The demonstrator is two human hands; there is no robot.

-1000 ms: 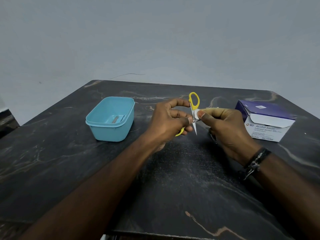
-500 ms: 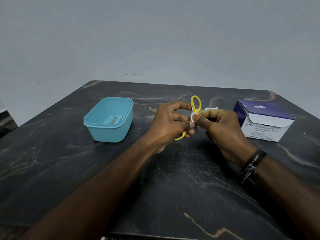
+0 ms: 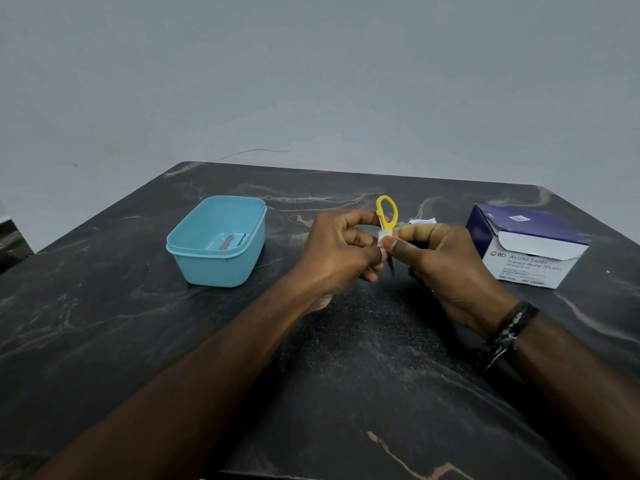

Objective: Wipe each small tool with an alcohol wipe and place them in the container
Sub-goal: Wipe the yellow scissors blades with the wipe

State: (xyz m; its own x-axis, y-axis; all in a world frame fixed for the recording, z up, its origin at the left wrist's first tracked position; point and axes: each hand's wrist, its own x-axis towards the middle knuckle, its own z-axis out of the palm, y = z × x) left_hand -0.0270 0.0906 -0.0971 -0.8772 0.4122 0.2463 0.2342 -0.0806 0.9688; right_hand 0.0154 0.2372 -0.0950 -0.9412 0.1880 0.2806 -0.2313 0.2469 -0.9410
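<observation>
With tools already in the tub, the left hand gripped the scissors while the right hand pinched the wipe on them.

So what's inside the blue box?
Inside the blue container, two small metal tools lie on the bottom, toward its right side. They look like thin silvery bars. The near wall hides part of the floor, so anything tucked there can't be seen.

One scissors, one container, one box, two hands.
</observation>
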